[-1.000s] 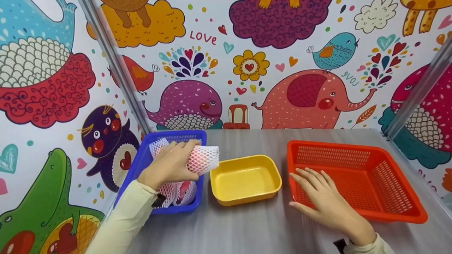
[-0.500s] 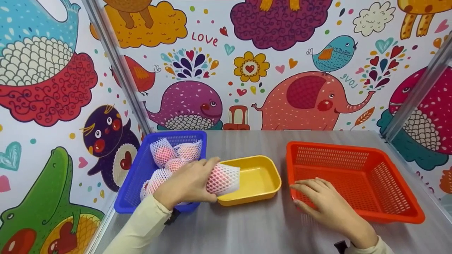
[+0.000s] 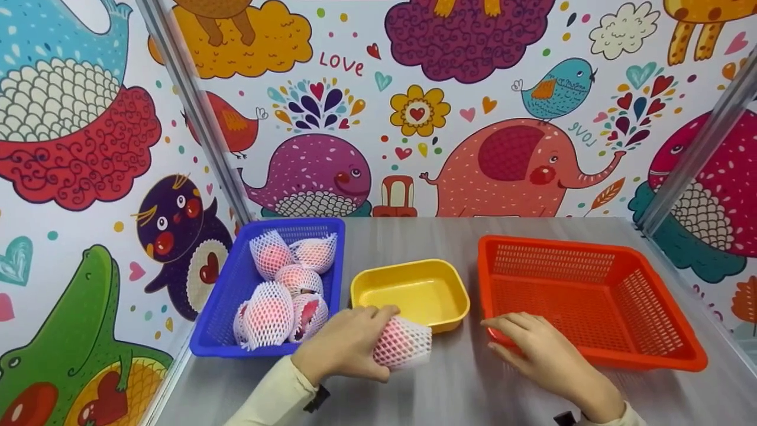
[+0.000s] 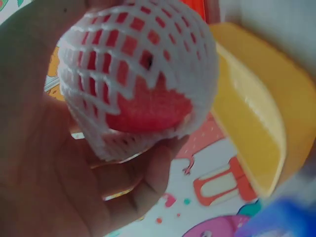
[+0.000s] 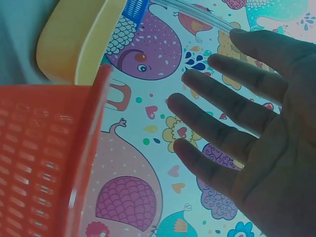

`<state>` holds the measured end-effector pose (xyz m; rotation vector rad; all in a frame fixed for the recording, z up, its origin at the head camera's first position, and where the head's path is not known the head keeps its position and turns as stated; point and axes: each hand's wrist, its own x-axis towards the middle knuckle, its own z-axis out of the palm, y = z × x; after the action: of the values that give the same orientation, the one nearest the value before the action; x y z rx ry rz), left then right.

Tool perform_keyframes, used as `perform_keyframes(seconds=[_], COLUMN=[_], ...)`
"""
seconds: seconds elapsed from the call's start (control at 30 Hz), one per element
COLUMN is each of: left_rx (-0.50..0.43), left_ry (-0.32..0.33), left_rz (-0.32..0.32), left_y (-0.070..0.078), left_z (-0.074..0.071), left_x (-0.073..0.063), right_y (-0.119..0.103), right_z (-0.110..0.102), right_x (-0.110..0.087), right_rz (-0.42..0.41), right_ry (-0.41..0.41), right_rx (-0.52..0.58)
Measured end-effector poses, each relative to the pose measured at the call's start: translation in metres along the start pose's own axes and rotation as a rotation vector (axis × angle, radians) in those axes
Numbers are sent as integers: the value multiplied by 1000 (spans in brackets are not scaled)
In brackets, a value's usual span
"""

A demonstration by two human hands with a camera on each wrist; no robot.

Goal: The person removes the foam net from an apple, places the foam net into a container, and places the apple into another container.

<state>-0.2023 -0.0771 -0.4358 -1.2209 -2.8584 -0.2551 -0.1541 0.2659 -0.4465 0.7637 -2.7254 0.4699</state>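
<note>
My left hand (image 3: 349, 344) grips a round pinkish-red fruit in a white foam net (image 3: 403, 343), with the fingers curled round it. It is held in front of the yellow tub (image 3: 362, 281), partly covering the tub's near rim. In the left wrist view, red skin shows through the open end of the foam net (image 4: 89, 94); the kind of fruit is not clear. My right hand (image 3: 541, 355) hovers at the near left corner of the red basket (image 3: 668, 358). Its fingers are spread and hold nothing in the right wrist view.
A blue basket (image 3: 207, 331) on the left holds several net-wrapped fruits (image 3: 269, 313). The yellow tub stands between the blue and red baskets on the grey table (image 3: 449, 390). Patterned walls (image 3: 414, 77) close off the back and sides.
My left hand has carried the wrapped fruit from over the blue basket to the right and nearer, past the tub's front edge. My right hand has shifted slightly towards me.
</note>
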Motion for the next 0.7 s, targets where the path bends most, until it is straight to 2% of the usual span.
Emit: perform_keyframes(seconds=[0.1, 0.27, 0.43, 0.57, 0.7], left_rx=[2, -19, -41, -70, -85], left_ry=[26, -2, -10, -27, -43], left_rz=[26, 41, 39, 16, -7], left_y=[5, 11, 14, 13, 12], left_z=[18, 45, 65, 74, 82], left_x=[0, 1, 0, -1, -1], right_y=[0, 0, 0, 0, 0], right_z=[6, 17, 29, 42, 56], right_x=[-2, -7, -11, -15, -18], right_rz=[-8, -28, -29, -92, -168], right_ry=[-3, -9, -15, 59, 180], right_rx=[13, 59, 88, 33, -43])
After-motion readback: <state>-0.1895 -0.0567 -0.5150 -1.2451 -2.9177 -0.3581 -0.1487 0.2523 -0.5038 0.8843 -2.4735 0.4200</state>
